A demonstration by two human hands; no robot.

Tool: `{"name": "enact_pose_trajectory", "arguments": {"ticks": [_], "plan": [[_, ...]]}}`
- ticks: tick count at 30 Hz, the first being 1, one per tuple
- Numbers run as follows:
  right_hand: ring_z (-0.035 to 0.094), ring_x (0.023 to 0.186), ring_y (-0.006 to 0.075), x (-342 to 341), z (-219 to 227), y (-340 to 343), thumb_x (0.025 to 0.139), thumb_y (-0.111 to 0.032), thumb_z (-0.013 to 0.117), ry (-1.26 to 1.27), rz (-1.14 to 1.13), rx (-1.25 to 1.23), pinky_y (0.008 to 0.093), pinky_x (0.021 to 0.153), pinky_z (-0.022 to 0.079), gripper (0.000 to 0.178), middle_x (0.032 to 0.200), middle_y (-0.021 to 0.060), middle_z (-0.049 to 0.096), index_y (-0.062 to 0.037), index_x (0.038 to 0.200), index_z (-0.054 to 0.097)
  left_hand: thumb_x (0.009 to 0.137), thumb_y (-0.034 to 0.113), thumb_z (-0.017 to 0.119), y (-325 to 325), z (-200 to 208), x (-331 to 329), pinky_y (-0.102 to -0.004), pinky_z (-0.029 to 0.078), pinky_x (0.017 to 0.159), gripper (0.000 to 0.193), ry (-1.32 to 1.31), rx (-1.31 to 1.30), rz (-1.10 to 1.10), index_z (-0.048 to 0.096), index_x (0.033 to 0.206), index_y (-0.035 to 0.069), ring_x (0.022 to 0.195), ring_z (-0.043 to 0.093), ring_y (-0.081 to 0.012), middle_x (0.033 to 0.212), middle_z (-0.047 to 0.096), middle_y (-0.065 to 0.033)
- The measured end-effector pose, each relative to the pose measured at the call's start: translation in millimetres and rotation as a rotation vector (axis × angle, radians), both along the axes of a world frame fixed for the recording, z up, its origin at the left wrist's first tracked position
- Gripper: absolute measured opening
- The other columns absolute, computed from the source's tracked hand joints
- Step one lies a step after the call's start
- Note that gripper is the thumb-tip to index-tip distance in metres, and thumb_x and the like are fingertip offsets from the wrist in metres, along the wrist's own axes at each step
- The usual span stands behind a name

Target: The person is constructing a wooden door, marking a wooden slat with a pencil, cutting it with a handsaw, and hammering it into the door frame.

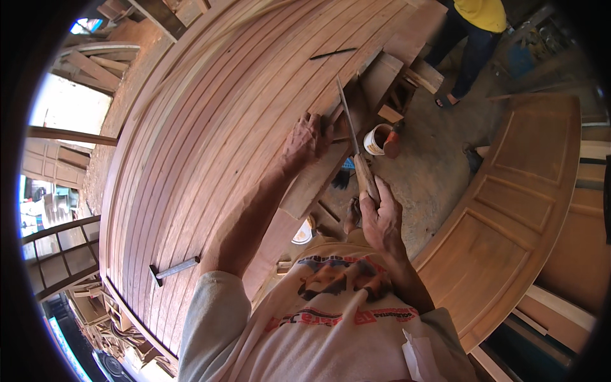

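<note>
My right hand (382,213) is wrapped round the wooden handle of a handsaw (347,114). Its long, thin blade is seen nearly edge-on and points away from me, alongside the edge of a wooden board (318,181). To the left of the blade, my left hand (309,139) rests on the wood with its fingers bent over the board's edge; the fingertips are hidden. Under my left arm spreads a wide panel of reddish planks (229,134). A hammer (175,270) lies on it near my left elbow, and a thin dark bar (333,53) lies farther off.
A white bucket (377,140) with an orange-and-black tool (394,137) at it stands on the floor right of the blade. A panelled wooden door (496,223) leans at the right. Another person (471,41) in dark trousers stands at the far right. Timber scraps (95,305) lie at the left.
</note>
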State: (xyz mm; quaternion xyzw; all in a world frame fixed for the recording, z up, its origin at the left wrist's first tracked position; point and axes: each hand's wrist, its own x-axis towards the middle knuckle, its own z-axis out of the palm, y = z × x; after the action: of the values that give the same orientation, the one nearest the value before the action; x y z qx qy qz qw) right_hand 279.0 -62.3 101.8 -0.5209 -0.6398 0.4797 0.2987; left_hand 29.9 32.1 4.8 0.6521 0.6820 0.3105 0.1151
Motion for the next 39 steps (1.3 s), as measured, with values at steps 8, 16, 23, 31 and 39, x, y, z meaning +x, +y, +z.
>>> {"name": "enact_pose_trajectory", "arguments": {"ticks": [8, 16, 23, 31, 39], "plan": [[0.074, 0.098, 0.0439, -6.2, 4.7, -2.8, 0.106, -0.017, 0.055, -0.064, 0.017, 0.103, 0.0471, 0.083, 0.058, 0.046, 0.110, 0.0314, 0.070, 0.0069, 0.145, 0.052, 0.101, 0.033, 0.065, -1.3, 5.5, -2.7, -0.0583, 0.054, 0.083, 0.039, 0.028, -0.028, -0.038, 0.057, 0.117, -0.001, 0.099, 0.065, -0.0502, 0.110, 0.062, -0.0304], [0.074, 0.089, 0.0382, -1.2, -2.4, -2.2, 0.107, -0.016, 0.055, -0.028, -0.066, 0.229, 0.0454, 0.079, 0.058, 0.043, 0.105, 0.0290, 0.070, 0.0069, 0.143, 0.054, 0.101, 0.032, 0.063, -1.1, 21.8, 8.3, -0.0567, 0.056, 0.089, 0.062, 0.023, -0.055, -0.029, 0.045, 0.158, 0.018, 0.105, 0.066, -0.0490, 0.117, 0.062, -0.0287], [0.061, 0.082, 0.0164, 14.4, -3.9, -3.4, 0.105, -0.017, 0.057, 0.026, -0.203, 0.132, 0.0339, 0.074, 0.053, 0.042, 0.098, 0.0093, 0.067, 0.0041, 0.141, 0.059, 0.103, 0.021, 0.051, 3.5, 29.8, 1.6, -0.0563, 0.059, 0.089, 0.067, 0.139, -0.253, -0.155, 0.034, 0.166, 0.037, 0.109, 0.068, -0.0483, 0.131, 0.058, -0.0283], [0.057, 0.083, 0.0161, 33.0, -44.0, -12.9, 0.104, -0.014, 0.054, 0.154, -0.208, 0.200, 0.0315, 0.071, 0.046, 0.042, 0.098, 0.0087, 0.062, 0.0067, 0.140, 0.058, 0.102, 0.028, 0.058, 26.2, 45.1, 1.8, -0.0542, 0.057, 0.088, 0.077, 0.294, -0.411, -0.272, 0.025, 0.171, 0.026, 0.098, 0.071, -0.0465, 0.124, 0.061, -0.0285], [0.055, 0.080, 0.0127, 36.4, -41.9, 0.5, 0.103, -0.013, 0.055, 0.203, -0.212, 0.207, 0.0289, 0.069, 0.045, 0.043, 0.095, 0.0042, 0.061, 0.0054, 0.141, 0.059, 0.104, 0.034, 0.058, 46.1, 33.6, 0.3, -0.0557, 0.058, 0.089, 0.066, 0.302, -0.401, -0.213, 0.036, 0.163, 0.016, 0.105, 0.071, -0.0472, 0.125, 0.065, -0.0268]]}}
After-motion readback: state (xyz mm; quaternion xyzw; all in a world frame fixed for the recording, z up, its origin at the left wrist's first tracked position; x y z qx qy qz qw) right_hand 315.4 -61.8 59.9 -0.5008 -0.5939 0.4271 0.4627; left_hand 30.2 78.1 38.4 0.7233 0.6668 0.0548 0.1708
